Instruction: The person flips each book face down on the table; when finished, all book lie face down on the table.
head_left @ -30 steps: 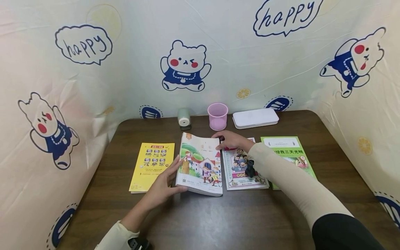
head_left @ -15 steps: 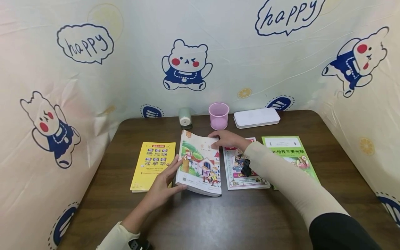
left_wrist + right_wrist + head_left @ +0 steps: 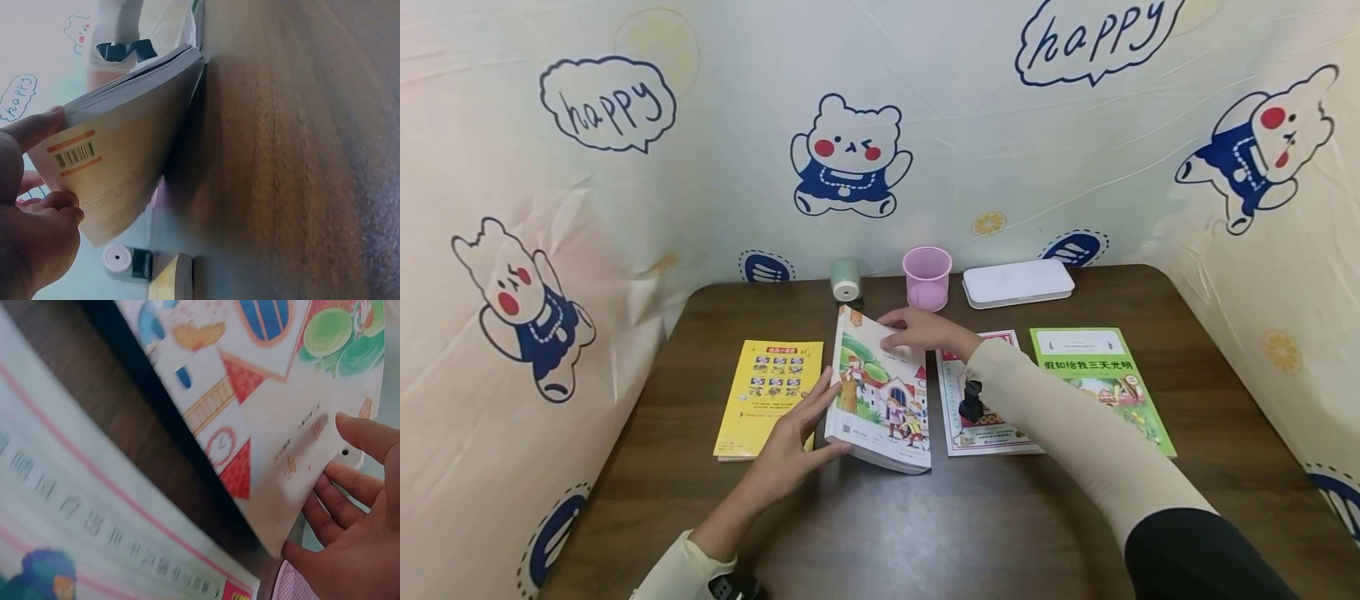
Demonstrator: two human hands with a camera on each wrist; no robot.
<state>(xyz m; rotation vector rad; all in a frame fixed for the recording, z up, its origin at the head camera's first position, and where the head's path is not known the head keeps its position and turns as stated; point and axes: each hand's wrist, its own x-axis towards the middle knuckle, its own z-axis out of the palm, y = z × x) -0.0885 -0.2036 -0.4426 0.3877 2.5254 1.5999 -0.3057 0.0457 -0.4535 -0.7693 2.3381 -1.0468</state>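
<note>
A thick illustrated paperback book (image 3: 880,408) is tilted on the table, its left side raised. My left hand (image 3: 786,458) grips its left edge; the left wrist view shows the barcoded back cover (image 3: 112,169) lifted off the wood. At the far edge my right hand (image 3: 928,329) pinches the book, thumb on the cover and fingers behind the edge, as the right wrist view shows. A yellow book (image 3: 771,392) lies to the left. A pink-bordered book (image 3: 992,442) lies to the right, partly hidden by the right forearm.
A green book (image 3: 1105,367) lies farther right. Along the back stand a light green pencil sharpener (image 3: 846,279), a pink cup (image 3: 927,279) and a white flat case (image 3: 1018,283). A patterned cloth (image 3: 715,167) surrounds the brown table (image 3: 880,542).
My right hand has slid left along the book's far edge. The book's left side has risen and it tilts more. My left hand stays on the left edge.
</note>
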